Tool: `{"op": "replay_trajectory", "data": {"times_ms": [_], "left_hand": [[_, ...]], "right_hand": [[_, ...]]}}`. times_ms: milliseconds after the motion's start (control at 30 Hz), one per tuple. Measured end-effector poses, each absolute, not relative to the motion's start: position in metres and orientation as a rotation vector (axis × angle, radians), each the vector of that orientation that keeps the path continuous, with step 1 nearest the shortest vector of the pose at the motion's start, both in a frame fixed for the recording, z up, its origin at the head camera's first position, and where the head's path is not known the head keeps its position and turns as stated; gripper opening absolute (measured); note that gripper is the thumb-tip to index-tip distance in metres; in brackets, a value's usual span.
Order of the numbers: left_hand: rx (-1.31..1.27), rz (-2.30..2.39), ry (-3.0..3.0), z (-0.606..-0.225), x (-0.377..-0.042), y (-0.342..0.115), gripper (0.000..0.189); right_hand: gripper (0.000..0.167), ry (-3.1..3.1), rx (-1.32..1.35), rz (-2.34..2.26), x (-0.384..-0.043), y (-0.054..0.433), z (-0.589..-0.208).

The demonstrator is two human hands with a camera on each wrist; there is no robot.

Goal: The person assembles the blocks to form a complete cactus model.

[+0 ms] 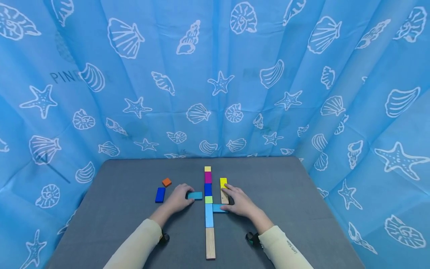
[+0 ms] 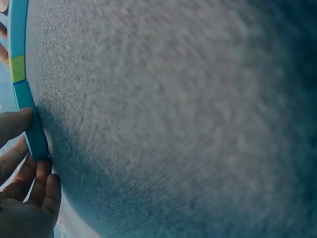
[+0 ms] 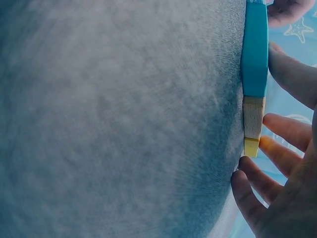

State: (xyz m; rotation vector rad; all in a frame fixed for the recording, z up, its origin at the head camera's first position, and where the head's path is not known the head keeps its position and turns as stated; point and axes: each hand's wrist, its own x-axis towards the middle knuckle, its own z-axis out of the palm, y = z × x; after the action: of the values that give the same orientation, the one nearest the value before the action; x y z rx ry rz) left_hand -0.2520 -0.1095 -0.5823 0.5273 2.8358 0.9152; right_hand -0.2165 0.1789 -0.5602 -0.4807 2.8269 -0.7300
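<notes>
Left of a straight column of blocks, my left hand (image 1: 179, 198) pinches a teal block (image 1: 195, 195) between thumb and fingers. Its near end lies close to the column. My right hand (image 1: 240, 201) is on the other side with fingers spread. The thumb touches a blue block (image 1: 218, 208) that sticks out sideways from the column's light blue block (image 1: 209, 215). The other fingertips are at a wooden block (image 1: 224, 198) and a yellow block (image 1: 223, 181), which line up beyond the blue one. In the right wrist view, the blue block (image 3: 255, 54) stands out between thumb and table.
The column also has a wooden block (image 1: 210, 243) at the near end, then green (image 1: 208, 199), dark blue (image 1: 208, 189), magenta (image 1: 208, 177) and pale yellow (image 1: 207, 169). Loose orange (image 1: 166, 182) and dark blue (image 1: 160, 195) blocks lie left on the grey table (image 1: 127, 186). A shell-patterned curtain surrounds it.
</notes>
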Motion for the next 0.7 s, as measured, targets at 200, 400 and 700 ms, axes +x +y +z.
{"op": "replay_trajectory", "data": {"times_ms": [200,400,700], "left_hand": [[0.547,0.920,2.831,-0.5837,-0.2529,-0.1059,0.029],[0.511,0.903,2.826,-0.5835,-0.2519,-0.1042,0.031],[0.518,0.888,2.823,-0.5814,-0.2499,-0.1010,0.033]], "right_hand": [[0.075,2.827,-0.498,-0.735,-0.2165,0.1792,-0.5611],[0.074,2.826,-0.528,-0.728,-0.2169,0.1794,-0.5640],[0.075,2.834,-0.525,-0.730,-0.2159,0.1811,-0.5633]]}}
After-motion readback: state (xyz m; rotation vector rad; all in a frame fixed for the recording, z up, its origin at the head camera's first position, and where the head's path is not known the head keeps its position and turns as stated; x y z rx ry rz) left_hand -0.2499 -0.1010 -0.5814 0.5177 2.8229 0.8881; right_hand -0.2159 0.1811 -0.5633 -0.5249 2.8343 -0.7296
